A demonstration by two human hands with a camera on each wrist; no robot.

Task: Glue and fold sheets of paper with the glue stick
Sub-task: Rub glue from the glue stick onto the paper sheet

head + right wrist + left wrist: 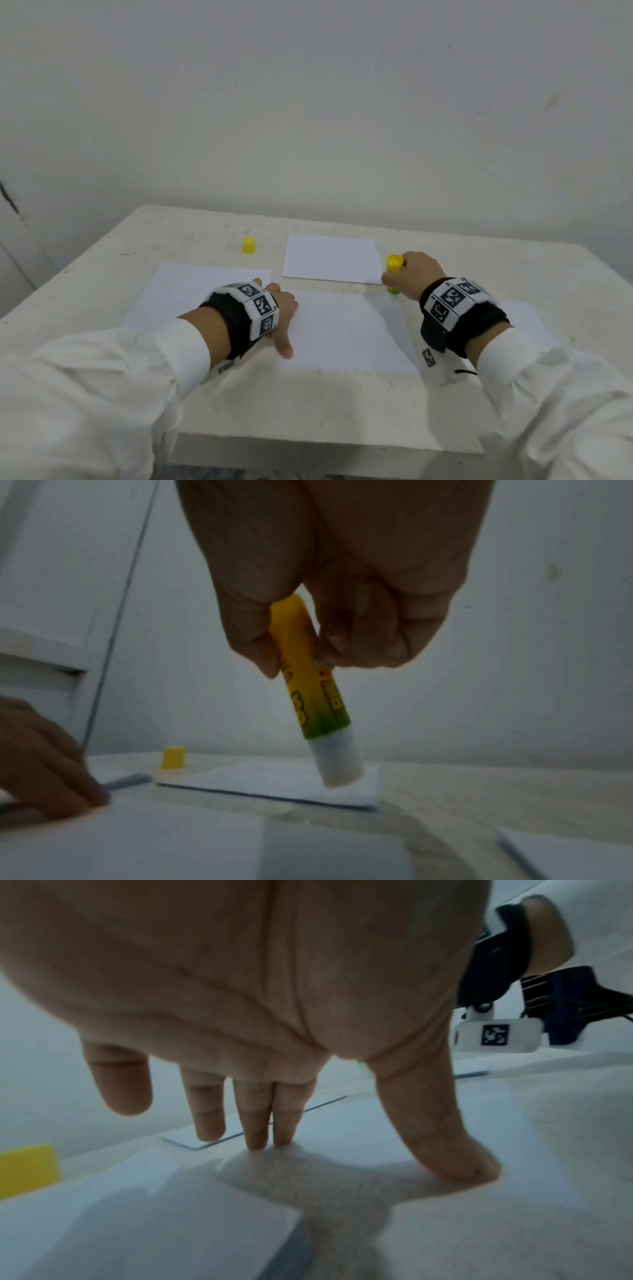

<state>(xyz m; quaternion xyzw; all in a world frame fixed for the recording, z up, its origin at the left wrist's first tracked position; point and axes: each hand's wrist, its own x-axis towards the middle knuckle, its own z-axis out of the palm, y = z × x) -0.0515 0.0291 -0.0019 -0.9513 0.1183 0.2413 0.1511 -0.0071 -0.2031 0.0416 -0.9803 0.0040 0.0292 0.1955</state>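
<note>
My right hand (407,277) grips a yellow glue stick (394,270) upright, white glue end down (337,764), just above the table near the far right corner of the near sheet (346,332). The cap is off. My left hand (282,315) lies flat with straight fingers (253,1118) and thumb (441,1137) pressing the left edge of that white sheet. The yellow cap (249,245) stands on the table (308,411) at the back left.
Another white sheet (330,257) lies behind the near one, a third (191,291) to the left under my left wrist, and a fourth (524,318) shows by my right wrist. A plain wall rises behind the table.
</note>
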